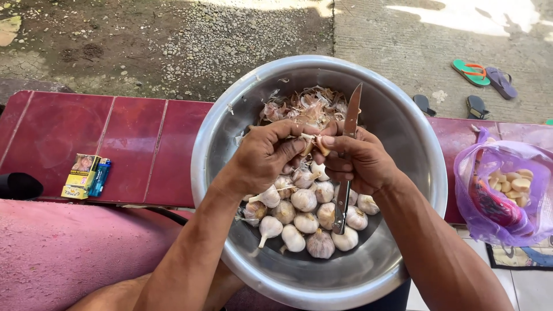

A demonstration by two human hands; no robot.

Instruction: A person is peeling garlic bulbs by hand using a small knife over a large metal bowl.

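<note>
Over the steel bowl (403,144), left hand (268,152) fingers pinch a garlic clove (318,145); right hand (357,161) grips a knife (348,151)

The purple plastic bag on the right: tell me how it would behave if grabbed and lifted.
The purple plastic bag would likely be floppy: its thin film already lies crumpled and slumped. It probably sags toward its load, since the peeled garlic cloves sit loose inside. With its mouth open, tilting it might spill cloves.

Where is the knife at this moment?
In the head view, the knife is in the right hand, right of centre over the steel bowl, blade pointing away above the garlic bulbs, beside the left hand.
</note>
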